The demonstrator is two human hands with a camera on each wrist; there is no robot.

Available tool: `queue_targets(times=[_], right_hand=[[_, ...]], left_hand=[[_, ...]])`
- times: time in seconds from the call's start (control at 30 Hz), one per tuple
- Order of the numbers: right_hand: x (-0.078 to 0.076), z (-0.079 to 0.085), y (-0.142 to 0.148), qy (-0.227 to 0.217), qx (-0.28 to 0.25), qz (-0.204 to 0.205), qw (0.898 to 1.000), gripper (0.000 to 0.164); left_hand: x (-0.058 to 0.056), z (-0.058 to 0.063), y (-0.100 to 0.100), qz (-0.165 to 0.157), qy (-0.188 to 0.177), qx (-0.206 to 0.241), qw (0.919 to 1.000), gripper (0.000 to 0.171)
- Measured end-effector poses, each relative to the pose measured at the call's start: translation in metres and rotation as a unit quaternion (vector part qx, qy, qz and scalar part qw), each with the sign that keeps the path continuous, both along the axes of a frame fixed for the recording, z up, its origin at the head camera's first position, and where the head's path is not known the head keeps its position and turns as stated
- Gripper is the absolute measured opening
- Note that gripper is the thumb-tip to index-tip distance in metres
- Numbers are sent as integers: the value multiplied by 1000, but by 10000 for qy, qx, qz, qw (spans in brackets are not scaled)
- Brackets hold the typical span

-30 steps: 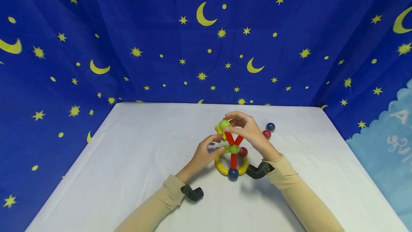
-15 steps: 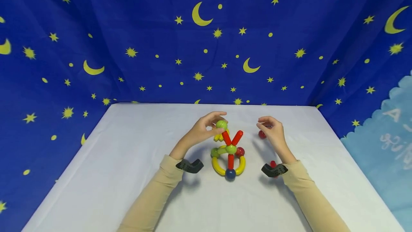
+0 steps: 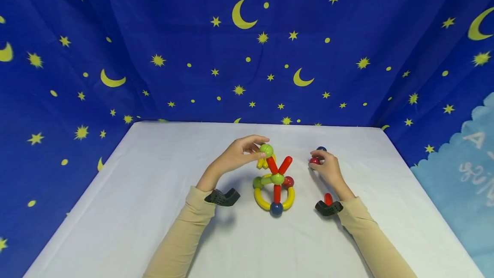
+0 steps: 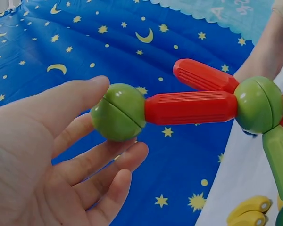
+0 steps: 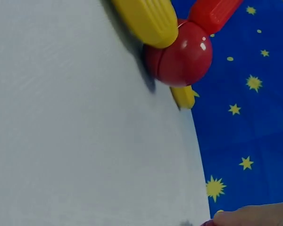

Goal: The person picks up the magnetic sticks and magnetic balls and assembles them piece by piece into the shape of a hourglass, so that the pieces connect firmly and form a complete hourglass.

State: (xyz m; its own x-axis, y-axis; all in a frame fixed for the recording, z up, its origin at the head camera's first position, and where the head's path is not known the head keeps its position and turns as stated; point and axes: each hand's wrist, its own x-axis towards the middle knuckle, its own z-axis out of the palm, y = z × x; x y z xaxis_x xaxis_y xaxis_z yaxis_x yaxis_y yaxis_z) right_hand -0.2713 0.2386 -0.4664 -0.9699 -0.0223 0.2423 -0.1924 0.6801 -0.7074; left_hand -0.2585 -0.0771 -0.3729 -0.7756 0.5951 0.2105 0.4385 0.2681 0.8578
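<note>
My left hand (image 3: 241, 154) holds a light green ball (image 3: 266, 150) between thumb and fingers, as the left wrist view shows closely. That ball sits on the end of a red rod (image 4: 191, 108), part of a magnetic ball-and-rod build. A second red rod (image 3: 285, 165) slants up from the same central green ball (image 3: 277, 179), its upper end bare. Below, yellow curved rods (image 3: 261, 199) form a ring with a blue ball (image 3: 276, 209) at the front. To the right, my right hand (image 3: 329, 167) grips a loose red ball (image 3: 314, 161) with thumb and fingertips.
Another blue ball (image 3: 321, 148) lies just behind the right hand. A loose red rod (image 3: 328, 198) is on the white table (image 3: 127, 209) beside the right wrist's black camera mount (image 3: 329, 208). Yellow pieces (image 3: 262, 163) lie behind the build. A star-patterned curtain (image 3: 193, 46) encloses the table.
The right hand has left the build, moved right and taken hold of the loose red ball. The left hand has risen to the green ball on top and holds it.
</note>
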Motion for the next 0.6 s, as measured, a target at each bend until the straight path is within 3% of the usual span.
queue_targets(times=[0.13, 0.27, 0.43, 0.5, 0.6], right_hand=[[2, 8, -2, -12, -127, -21, 9999, 37], [12, 31, -12, 56, -952, 116, 9954, 37], [36, 69, -34, 152, -2491, 690, 9659, 38], [44, 78, -44, 243, -2777, 833, 9567, 37], [50, 81, -53, 380, -2820, 1046, 9529, 37]], left_hand=[[-1, -1, 3, 0, -8, 37, 10000, 38], [0, -1, 5, -21, -86, 8, 10000, 38], [2, -1, 6, 39, -235, 37, 9997, 36], [2, 0, 6, 68, -271, 48, 9996, 35], [3, 2, 7, 92, -300, 24, 9995, 36]])
